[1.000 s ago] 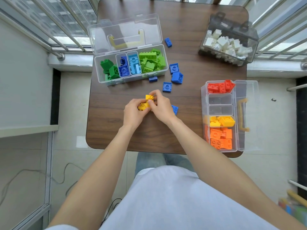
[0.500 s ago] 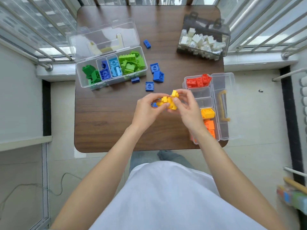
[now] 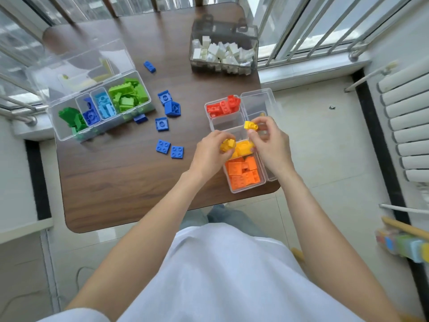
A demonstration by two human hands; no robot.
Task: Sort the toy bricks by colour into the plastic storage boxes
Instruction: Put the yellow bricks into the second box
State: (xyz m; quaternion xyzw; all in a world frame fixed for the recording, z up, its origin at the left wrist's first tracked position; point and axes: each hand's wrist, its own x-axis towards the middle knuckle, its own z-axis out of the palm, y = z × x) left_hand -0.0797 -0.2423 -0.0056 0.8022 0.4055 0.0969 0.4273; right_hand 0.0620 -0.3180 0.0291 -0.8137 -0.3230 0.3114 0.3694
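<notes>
From the head camera, both hands hang over the clear box (image 3: 234, 189) at the table's (image 3: 111, 182) right edge, likely so the yellow bricks can drop straight in. The left hand (image 3: 209, 154) curls its fingers round a small yellow clump (image 3: 227, 145), just above the yellow pile (image 3: 243, 147) inside that box. The right hand (image 3: 271, 145) pinches one yellow brick (image 3: 250, 125) a little farther back. The bricks look hard, shiny and knobbly on top. Orange bricks (image 3: 243, 173) fill the near part of the box, red ones (image 3: 224, 106) the far part. Flat blue bricks (image 3: 169, 148) lie loose to its left.

no readable text, labels or numbers anywhere.
</notes>
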